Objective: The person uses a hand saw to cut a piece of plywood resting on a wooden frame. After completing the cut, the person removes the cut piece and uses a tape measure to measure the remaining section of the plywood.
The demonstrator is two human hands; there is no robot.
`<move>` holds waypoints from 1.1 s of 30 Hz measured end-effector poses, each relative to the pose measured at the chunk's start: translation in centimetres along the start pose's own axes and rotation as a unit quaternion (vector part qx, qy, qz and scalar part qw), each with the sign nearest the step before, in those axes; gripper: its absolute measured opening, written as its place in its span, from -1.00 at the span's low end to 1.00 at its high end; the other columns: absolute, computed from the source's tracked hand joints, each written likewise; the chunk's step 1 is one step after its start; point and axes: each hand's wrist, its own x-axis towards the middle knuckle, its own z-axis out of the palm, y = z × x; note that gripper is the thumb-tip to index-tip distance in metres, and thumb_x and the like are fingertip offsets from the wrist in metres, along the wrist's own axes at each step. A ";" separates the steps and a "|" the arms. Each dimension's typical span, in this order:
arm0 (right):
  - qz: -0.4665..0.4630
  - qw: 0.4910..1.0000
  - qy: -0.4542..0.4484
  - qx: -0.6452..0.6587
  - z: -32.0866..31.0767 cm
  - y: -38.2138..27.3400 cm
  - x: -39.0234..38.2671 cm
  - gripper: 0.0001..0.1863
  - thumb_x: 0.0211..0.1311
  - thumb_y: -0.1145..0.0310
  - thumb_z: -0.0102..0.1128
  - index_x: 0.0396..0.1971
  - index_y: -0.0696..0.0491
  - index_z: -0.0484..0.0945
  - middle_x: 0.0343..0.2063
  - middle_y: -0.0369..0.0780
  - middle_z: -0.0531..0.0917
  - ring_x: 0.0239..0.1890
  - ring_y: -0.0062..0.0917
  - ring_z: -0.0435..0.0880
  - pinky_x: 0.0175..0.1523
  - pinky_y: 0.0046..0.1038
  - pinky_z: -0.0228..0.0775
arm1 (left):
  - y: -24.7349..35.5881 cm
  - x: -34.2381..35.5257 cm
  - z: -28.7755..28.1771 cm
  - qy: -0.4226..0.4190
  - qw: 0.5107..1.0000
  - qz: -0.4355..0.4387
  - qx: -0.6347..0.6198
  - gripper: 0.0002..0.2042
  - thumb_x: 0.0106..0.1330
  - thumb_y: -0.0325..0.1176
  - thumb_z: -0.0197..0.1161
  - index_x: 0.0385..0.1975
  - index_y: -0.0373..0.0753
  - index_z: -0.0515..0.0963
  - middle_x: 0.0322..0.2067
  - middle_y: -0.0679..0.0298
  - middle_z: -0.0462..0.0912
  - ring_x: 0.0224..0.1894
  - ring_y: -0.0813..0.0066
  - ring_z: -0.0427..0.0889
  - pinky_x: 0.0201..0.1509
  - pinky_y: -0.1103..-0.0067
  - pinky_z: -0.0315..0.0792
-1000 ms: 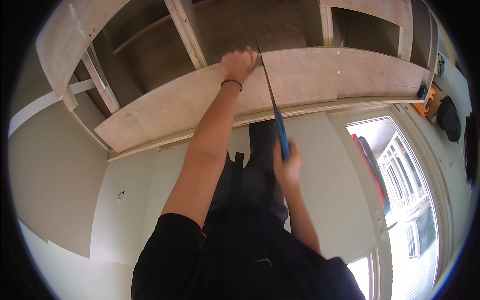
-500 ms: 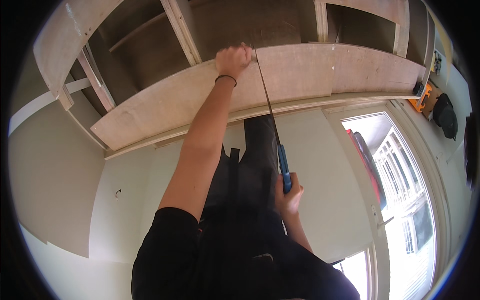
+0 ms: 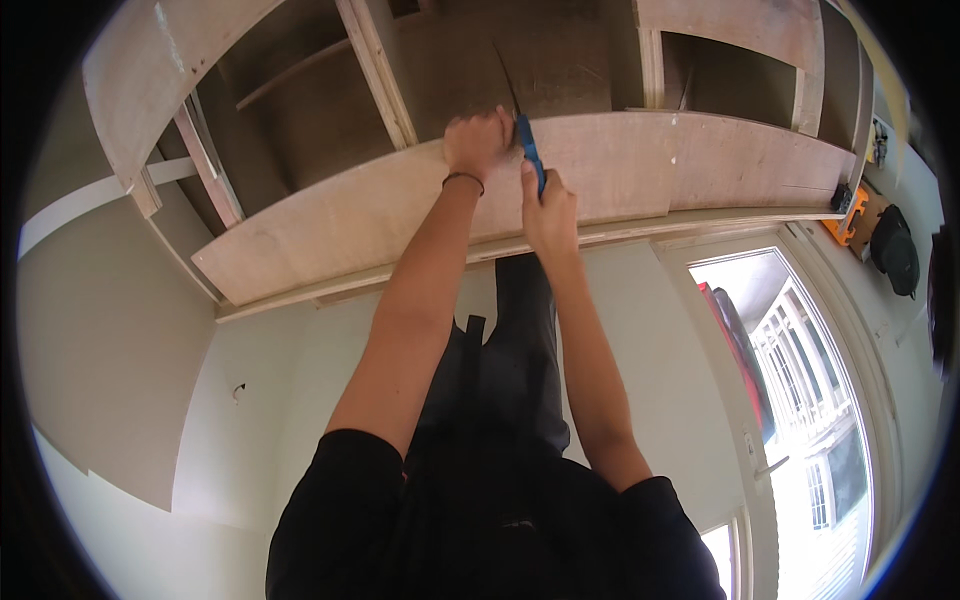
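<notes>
My left hand [image 3: 478,142], with a dark band at the wrist, grips the upper edge of a long plywood board [image 3: 615,165]. My right hand [image 3: 548,210] is closed on the blue handle of a handsaw [image 3: 530,145], right beside my left hand. The saw's thin blade reaches up past the board's edge into the dark space beyond; where it meets the board is hard to make out. My dark-trousered leg [image 3: 525,300] shows below the board.
Wooden framing [image 3: 375,70] divides dark compartments above the board. An orange object [image 3: 848,218] and a dark bag-like item [image 3: 892,250] are at the right. A bright glazed door [image 3: 810,410] stands at the lower right; pale walls [image 3: 240,440] surround the lower area.
My right hand and the saw went down toward me by half a second ago, then moved far up alongside my left hand. My left hand keeps its grip on the board.
</notes>
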 end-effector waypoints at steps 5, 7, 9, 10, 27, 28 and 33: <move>0.118 0.984 -0.055 0.119 0.1 0.2 1.9 -0.42 0.41 -0.06 0.03 -0.51 0.24 0.51 -0.75 -0.08 0.53 -0.66 -0.32 0.59 -0.44 -0.29 0.41 | 0.2 -0.7 0.6 0.174 0.984 0.022 0.019 -0.60 0.36 -0.27 0.04 -0.76 -0.18 0.57 -0.67 0.10 0.62 -0.63 0.14 0.61 -0.41 0.28 0.45; 0.091 0.989 -0.059 0.104 0.3 0.6 2.4 -0.40 0.40 -0.06 0.05 -0.52 0.26 0.50 -0.63 0.08 0.55 -0.50 -0.05 0.60 -0.35 -0.17 0.40 | -0.1 -1.0 0.9 0.127 0.992 0.003 0.006 -0.60 0.36 -0.28 0.03 -0.76 -0.18 0.57 -0.67 0.11 0.62 -0.63 0.15 0.61 -0.42 0.28 0.44; 0.090 0.992 -0.056 0.071 -0.3 0.7 0.8 -0.40 0.39 -0.06 0.04 -0.51 0.27 0.50 -0.57 0.16 0.55 -0.42 0.08 0.60 -0.31 -0.12 0.39 | -0.5 -1.2 1.1 0.067 0.998 -0.008 -0.002 -0.60 0.36 -0.27 0.02 -0.76 -0.19 0.56 -0.67 0.11 0.62 -0.63 0.15 0.61 -0.40 0.29 0.45; 0.093 0.993 -0.055 0.049 -0.9 0.5 -0.8 -0.40 0.39 -0.06 0.04 -0.51 0.27 0.50 -0.56 0.16 0.55 -0.42 0.07 0.60 -0.31 -0.12 0.38 | -0.6 -1.2 1.2 0.063 0.998 -0.007 0.001 -0.59 0.36 -0.27 0.01 -0.77 -0.19 0.55 -0.67 0.11 0.62 -0.64 0.16 0.61 -0.41 0.29 0.45; 0.041 0.998 -0.010 0.053 1.7 -0.6 2.1 -0.45 0.41 0.00 0.05 -0.49 0.27 0.52 -0.61 0.14 0.52 -0.54 0.01 0.54 -0.37 -0.17 0.38 | -0.9 -0.5 0.7 0.013 1.000 -0.028 0.000 -0.56 0.35 -0.23 -0.01 -0.78 -0.20 0.59 -0.64 0.07 0.65 -0.61 0.16 0.64 -0.34 0.30 0.49; 0.036 0.998 0.020 0.053 1.6 0.3 1.4 -0.45 0.41 0.01 0.05 -0.50 0.28 0.52 -0.64 0.13 0.51 -0.57 -0.01 0.51 -0.39 -0.18 0.36 | -0.8 -0.2 0.5 0.012 1.000 -0.020 0.005 -0.56 0.35 -0.23 -0.02 -0.79 -0.19 0.59 -0.64 0.08 0.65 -0.61 0.16 0.64 -0.34 0.30 0.49; 0.098 0.993 -0.037 0.062 -6.7 2.6 -16.6 -0.67 0.38 0.20 0.10 -0.33 0.22 0.51 -0.63 0.05 0.51 -0.55 0.05 0.57 -0.43 -0.17 0.35 | -0.2 -0.6 -0.2 0.029 1.000 -0.002 0.010 -0.55 0.34 -0.25 -0.03 -0.81 -0.18 0.57 -0.65 0.09 0.65 -0.63 0.16 0.63 -0.39 0.31 0.48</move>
